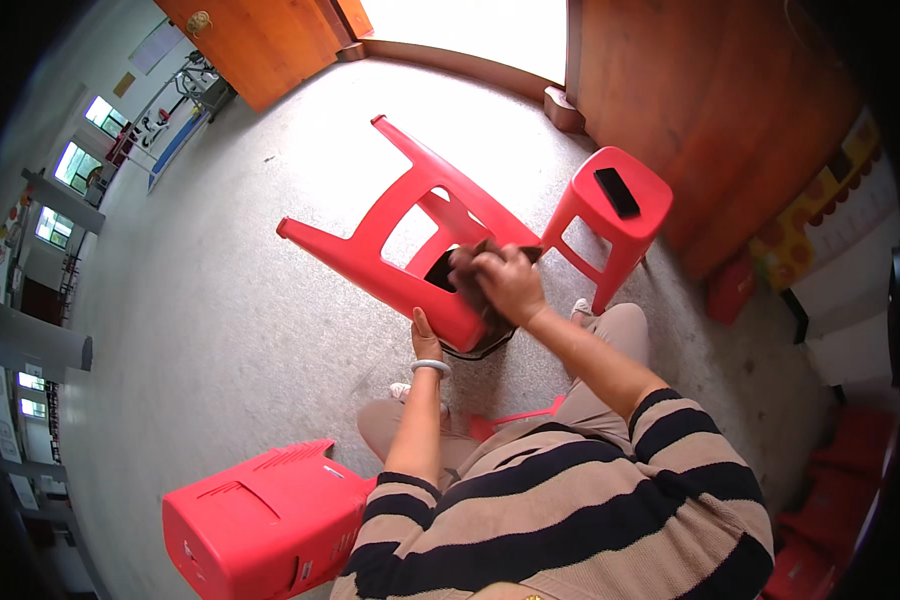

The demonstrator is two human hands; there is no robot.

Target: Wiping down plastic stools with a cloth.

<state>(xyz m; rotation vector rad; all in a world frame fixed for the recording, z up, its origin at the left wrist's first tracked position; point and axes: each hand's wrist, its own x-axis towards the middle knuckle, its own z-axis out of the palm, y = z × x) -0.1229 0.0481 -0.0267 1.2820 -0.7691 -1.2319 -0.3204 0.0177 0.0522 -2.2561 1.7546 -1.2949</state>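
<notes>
A red plastic stool (397,202) lies tipped over in front of me, its legs pointing to the upper left. My left hand (425,337), below a pale bangle, grips the seat end of this stool from beneath, thumb up along its side. My right hand (510,283) presses a crumpled brown cloth (481,300) against the stool near its seat; the cloth and fingers are slightly blurred. Through the stool's opening a dark object (441,271) shows. A dark rim (487,350) curves out under the seat end; what it belongs to is mostly hidden.
An upright red stool (622,169) to the right carries a black phone (616,193). More red stools, seemingly stacked, lie on their side (262,517) at lower left. Wooden doors (690,135) flank a bright doorway. Exercise equipment (187,97) stands far left on the speckled floor (195,300).
</notes>
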